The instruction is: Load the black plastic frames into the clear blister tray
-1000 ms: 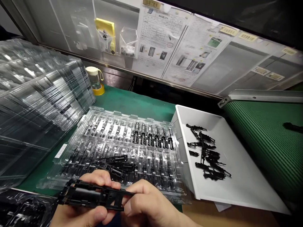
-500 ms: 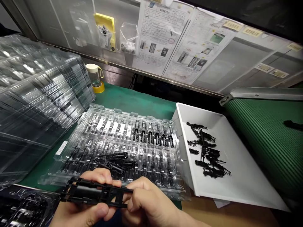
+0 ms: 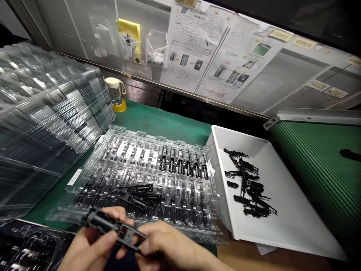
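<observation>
A long black plastic frame part (image 3: 105, 223) with a rounded middle section is held between both hands, low in front of the tray. My left hand (image 3: 94, 241) grips its wider end, thumb on the near side and fingers behind. At the narrower, slotted end, my right hand (image 3: 162, 241) pinches the part; some of its fingers are hidden underneath. Just beyond lies a clear plastic tray (image 3: 98, 158) with rows of slots. Several similar black parts stand in its far right slots, and a few loose black parts (image 3: 135, 195) lie across its near rows.
A white bin (image 3: 278, 188) with several black parts stands right of the tray. Farther right is a green conveyor belt (image 3: 316, 165) carrying a black piece. Stacked clear trays (image 3: 53, 120) rise at the left, near a bottle (image 3: 115, 92). A plastic-wrapped batch (image 3: 31, 244) sits lower left.
The black frame part has turned in my hands, its right end now pointing lower. My right hand has shifted slightly left, and the camera view has moved a little.
</observation>
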Tool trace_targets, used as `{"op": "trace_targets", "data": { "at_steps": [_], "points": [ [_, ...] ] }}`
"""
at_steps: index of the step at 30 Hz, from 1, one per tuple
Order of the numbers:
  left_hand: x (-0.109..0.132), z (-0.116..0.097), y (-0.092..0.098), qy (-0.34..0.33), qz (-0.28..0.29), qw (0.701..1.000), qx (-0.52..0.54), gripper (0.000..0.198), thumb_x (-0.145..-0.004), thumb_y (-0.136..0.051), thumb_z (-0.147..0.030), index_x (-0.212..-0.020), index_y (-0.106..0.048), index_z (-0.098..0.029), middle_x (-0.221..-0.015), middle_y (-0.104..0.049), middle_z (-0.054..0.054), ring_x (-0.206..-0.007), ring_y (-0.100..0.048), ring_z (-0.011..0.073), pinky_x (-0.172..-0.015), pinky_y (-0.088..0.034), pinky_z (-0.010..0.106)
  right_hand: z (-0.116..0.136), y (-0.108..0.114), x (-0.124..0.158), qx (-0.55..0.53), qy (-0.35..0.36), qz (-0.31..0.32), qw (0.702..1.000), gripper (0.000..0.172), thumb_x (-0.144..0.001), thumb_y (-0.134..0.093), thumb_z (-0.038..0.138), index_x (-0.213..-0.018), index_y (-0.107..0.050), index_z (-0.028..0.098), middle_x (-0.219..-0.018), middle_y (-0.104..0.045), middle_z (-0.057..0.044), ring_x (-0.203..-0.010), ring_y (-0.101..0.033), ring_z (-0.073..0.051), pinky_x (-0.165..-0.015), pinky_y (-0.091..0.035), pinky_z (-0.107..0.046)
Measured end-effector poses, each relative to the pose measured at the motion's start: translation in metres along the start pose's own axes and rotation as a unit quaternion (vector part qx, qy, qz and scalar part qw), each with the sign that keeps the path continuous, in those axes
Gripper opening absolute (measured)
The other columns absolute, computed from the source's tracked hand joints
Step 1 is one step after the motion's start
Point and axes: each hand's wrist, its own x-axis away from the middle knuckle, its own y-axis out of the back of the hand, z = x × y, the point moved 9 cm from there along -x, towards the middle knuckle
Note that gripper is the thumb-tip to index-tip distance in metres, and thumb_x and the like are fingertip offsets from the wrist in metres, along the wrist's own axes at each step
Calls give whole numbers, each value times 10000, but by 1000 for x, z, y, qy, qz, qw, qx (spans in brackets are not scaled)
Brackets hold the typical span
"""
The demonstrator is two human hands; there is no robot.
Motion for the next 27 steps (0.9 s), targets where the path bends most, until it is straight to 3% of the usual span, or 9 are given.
{"op": "trace_targets", "data": {
  "at_steps": [2,4,6,11,16,19,21,24,27],
  "points": [
    [-9,-3,9,5,-7,999,49,53,-620,-517,-172,-641,-494,-215,-669,-514,-23,-696,-528,150,-583,-493,220,11,29,-7,193,60,-82,976,209,-679,-413,285,-722,-546,130,-496,-431,26,-422,-369,-60,-418,-299,-182],
    [-16,-7,18,16,-12,995,94,94,-641,-418,-117,-592,-437,-195,-597,-445,-17,-630,-489,127,-625,-489,270,29,60,-8,382,127,-214,890,206,-743,-394,301,-794,-531,155,-576,-443,19,-515,-395,-76,-487,-327,-194],
    [-18,-9,21,41,3,992,120,114,-640,-401,-85,-594,-408,-189,-593,-367,-18,-546,-402,107,-555,-472,293,37,77,-11,482,151,-293,812,160,-759,-396,271,-776,-512,163,-657,-460,-1,-603,-416,-102,-561,-343,-226],
    [-15,-6,19,82,42,988,120,138,-694,-459,-113,-602,-388,-189,-594,-238,-32,-484,-262,87,-408,-359,237,22,70,-34,573,152,-286,753,174,-667,-536,312,-763,-543,167,-752,-478,-47,-732,-436,-187,-654,-347,-325],
    [-21,-6,24,51,37,997,44,219,-731,-491,-215,-555,-366,-179,-576,-257,-38,-445,-229,74,-363,-323,199,15,56,-35,599,153,-277,736,212,-648,-533,246,-839,-545,154,-835,-475,-71,-783,-441,-196,-661,-377,-317],
    [-23,-14,28,16,10,1000,-22,135,-715,-519,-261,-625,-449,-189,-582,-320,-36,-464,-281,78,-370,-343,194,30,57,-17,540,171,-288,772,203,-691,-494,259,-860,-523,150,-849,-498,-53,-785,-455,-156,-690,-380,-271],
    [-22,-18,28,6,-14,998,-62,109,-708,-525,-291,-783,-505,-215,-607,-395,-28,-493,-344,89,-374,-354,190,40,52,-5,499,182,-246,811,196,-709,-488,264,-872,-522,161,-811,-527,-27,-750,-473,-130,-690,-380,-247],
    [-17,-1,13,105,16,990,-95,287,-705,-510,-360,-948,-487,-208,-765,-530,32,-569,-464,121,-377,-355,184,56,32,13,506,214,-138,824,249,-691,-521,238,-935,-532,192,-858,-519,-15,-805,-460,-123,-727,-367,-234],
    [-4,23,-14,218,117,963,-107,303,-712,-493,-384,-895,-506,-143,-795,-565,89,-519,-507,113,-356,-339,161,69,12,31,576,230,-68,781,298,-686,-528,214,-984,-531,219,-926,-487,-21,-872,-406,-136,-763,-341,-249]
  ]
}}
